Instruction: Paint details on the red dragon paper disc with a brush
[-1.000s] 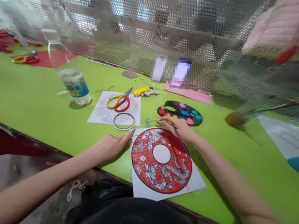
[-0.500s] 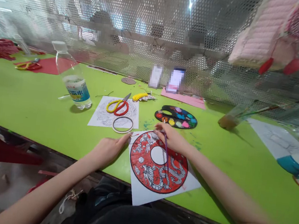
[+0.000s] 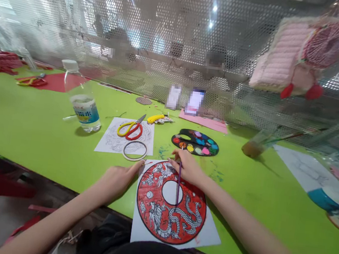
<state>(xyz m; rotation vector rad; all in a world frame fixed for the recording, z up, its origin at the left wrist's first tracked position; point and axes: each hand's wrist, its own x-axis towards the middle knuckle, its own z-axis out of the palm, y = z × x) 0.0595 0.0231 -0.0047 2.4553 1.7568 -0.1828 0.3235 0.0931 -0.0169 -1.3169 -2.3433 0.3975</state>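
Observation:
My right hand (image 3: 185, 164) is closed around a purple-handled paintbrush (image 3: 178, 185). The brush's far end is by the orange paint on the black palette (image 3: 195, 150), and its handle reaches back over the drawing. Under that hand lies a white sheet with a ring-shaped dragon drawing (image 3: 142, 205), its background painted red and the dragon left white. My left hand (image 3: 122, 180) pinches the sheet's upper left corner with the thumb; its other fingers are mostly hidden. Close beyond it is a roll of tape (image 3: 135, 151), partly on a line-drawn sheet (image 3: 106, 140).
Scissors (image 3: 132, 131) lie on the line-drawn sheet, a yellow cutter (image 3: 156, 119) behind. A water bottle (image 3: 84, 105) stands left. To the right are a cup of murky water (image 3: 253, 146) with brushes and a teal-and-white container (image 3: 328, 198). Two phones (image 3: 195, 101) lean against the perforated screen (image 3: 156, 31).
The camera view has shifted, so the tabletop things appear lower. The brush handle now points more straight toward me. Both hands keep their holds.

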